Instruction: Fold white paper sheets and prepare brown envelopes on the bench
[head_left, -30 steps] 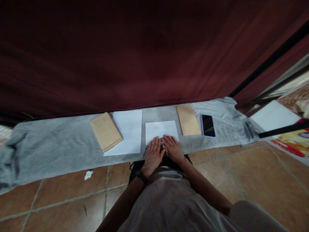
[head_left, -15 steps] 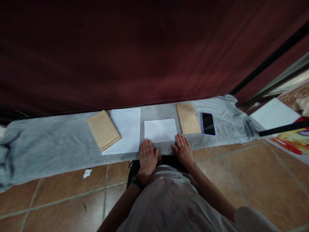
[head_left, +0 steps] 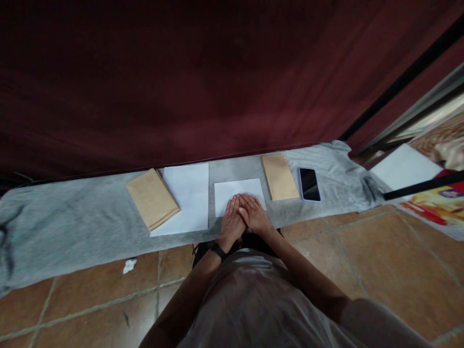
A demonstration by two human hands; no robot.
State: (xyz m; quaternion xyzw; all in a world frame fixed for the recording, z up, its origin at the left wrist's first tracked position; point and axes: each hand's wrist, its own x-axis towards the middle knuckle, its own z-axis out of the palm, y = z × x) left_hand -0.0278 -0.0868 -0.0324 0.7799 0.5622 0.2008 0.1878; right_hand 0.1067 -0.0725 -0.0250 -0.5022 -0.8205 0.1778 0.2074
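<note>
A small white sheet of paper (head_left: 226, 193), apparently folded, lies crosswise in front of me on the grey cloth. My left hand (head_left: 233, 220) rests flat on its near middle, fingers stretched out. Right beside it, my right hand (head_left: 254, 212) lies flat on the same paper, its thumb side touching the left hand. Both palms face down and hide the sheet's near middle. To the left are larger white sheets (head_left: 190, 193), partly covered by a stack of brown envelopes (head_left: 152, 198). More brown envelopes (head_left: 280, 177) lie just right of the small sheet.
A phone (head_left: 309, 184) with a pale purple edge lies right of the envelopes. The grey cloth (head_left: 72, 217) covers a narrow bench against a dark red curtain (head_left: 217, 87). A black bar (head_left: 409, 77) slants at the right. A white scrap (head_left: 129, 265) is on the tiled floor.
My hands have moved inward from the small sheet's two near corners and now lie together at its near middle. The view has shifted slightly; the envelopes and phone stay put.
</note>
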